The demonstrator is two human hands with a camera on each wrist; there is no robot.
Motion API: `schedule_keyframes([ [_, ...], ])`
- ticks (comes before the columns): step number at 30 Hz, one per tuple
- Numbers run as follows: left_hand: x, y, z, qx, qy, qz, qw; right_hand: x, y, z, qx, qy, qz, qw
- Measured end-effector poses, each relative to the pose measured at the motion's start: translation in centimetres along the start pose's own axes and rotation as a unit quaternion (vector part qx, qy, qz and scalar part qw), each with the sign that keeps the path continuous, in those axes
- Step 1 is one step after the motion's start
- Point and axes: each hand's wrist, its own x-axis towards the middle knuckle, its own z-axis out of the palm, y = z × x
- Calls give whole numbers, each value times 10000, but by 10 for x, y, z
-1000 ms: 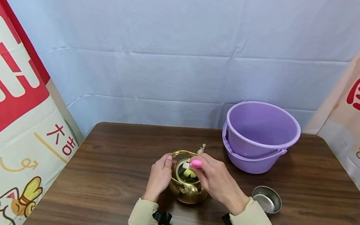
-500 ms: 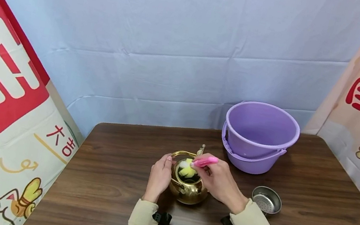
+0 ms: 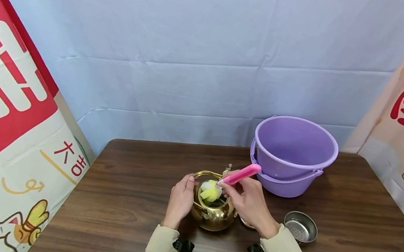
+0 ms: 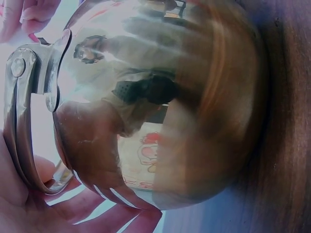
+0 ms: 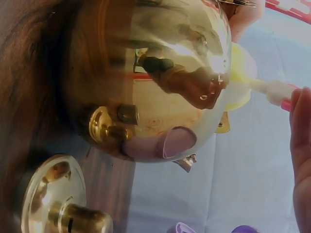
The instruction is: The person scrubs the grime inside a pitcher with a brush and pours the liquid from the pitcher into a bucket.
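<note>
A shiny brass teapot (image 3: 212, 218) stands upright on the table, its mouth uncovered. My left hand (image 3: 181, 196) grips it at the left, thumb by the hoop handle (image 3: 207, 174) and fingers against the body (image 4: 160, 107). With my right hand (image 3: 251, 202) I pinch the pink handle of a sponge brush (image 3: 242, 174), tilted up to the right. Its yellow and white sponge head (image 5: 239, 75) sits at the pot's mouth, partly above the rim. Behind my right hand, the brass lid (image 5: 53, 194) lies on the table, knob up, mostly hidden in the head view.
A purple bucket (image 3: 286, 174) with its handle lowered stands at the back right. Nearer, right of my right forearm, is a small metal strainer bowl (image 3: 301, 227). The wooden table (image 3: 123, 202) meets a pale blue cloth backdrop (image 3: 191, 97), with printed banners on both sides.
The brush handle has swung from pointing toward me to leaning up and right. Its sponge head has risen from inside the teapot to the mouth. My left hand keeps its hold.
</note>
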Motion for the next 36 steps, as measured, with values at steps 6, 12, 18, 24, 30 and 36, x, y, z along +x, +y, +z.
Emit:
schedule_keyframes([
  [6, -1, 1, 3, -24, 120, 5, 9999, 1, -3, -3, 404, -234, 743, 9961],
  [12, -2, 1, 5, -46, 308, -63, 9995, 2, -5, -4, 613, -390, 1044, 9919],
  [18, -3, 2, 6, -143, 333, -142, 9992, 3, -5, -5, 600, -540, 1066, 9910],
  [24, -4, 2, 6, -168, 332, -281, 9989, 4, -6, -8, 541, -748, 1091, 9897],
  [30, -4, 1, 6, -67, 362, -306, 9989, 4, -11, -10, 416, -819, 1058, 9901],
  [36, -2, 1, 6, -8, 334, -293, 9990, 6, -15, -12, 167, -831, 794, 9932],
])
